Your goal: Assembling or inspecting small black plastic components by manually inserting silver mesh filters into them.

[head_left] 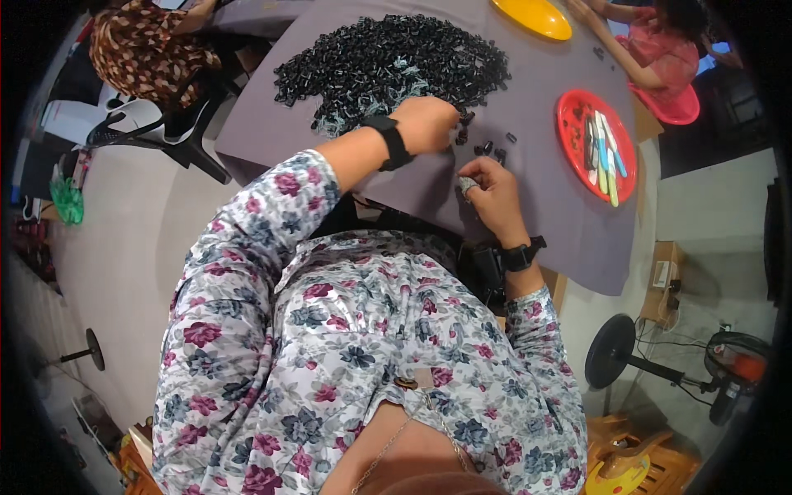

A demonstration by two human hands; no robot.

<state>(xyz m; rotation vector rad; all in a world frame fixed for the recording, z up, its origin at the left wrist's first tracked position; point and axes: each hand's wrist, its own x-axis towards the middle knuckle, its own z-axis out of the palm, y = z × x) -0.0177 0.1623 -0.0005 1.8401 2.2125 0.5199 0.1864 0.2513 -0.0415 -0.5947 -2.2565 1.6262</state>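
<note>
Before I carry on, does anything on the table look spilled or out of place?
Nothing looks plainly spilled, but a few dark pieces lie apart from the main black pile, just beyond the right hand. They look like strays, though that could be deliberate.

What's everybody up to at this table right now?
Someone in a flowered top sits at a purple-grey table, left hand at the near edge of a big heap of small black pieces. Their right hand is curled near some loose pieces; its grip is unclear. Two other people are partly visible. Knife-like tools lie on a red tray.
</note>
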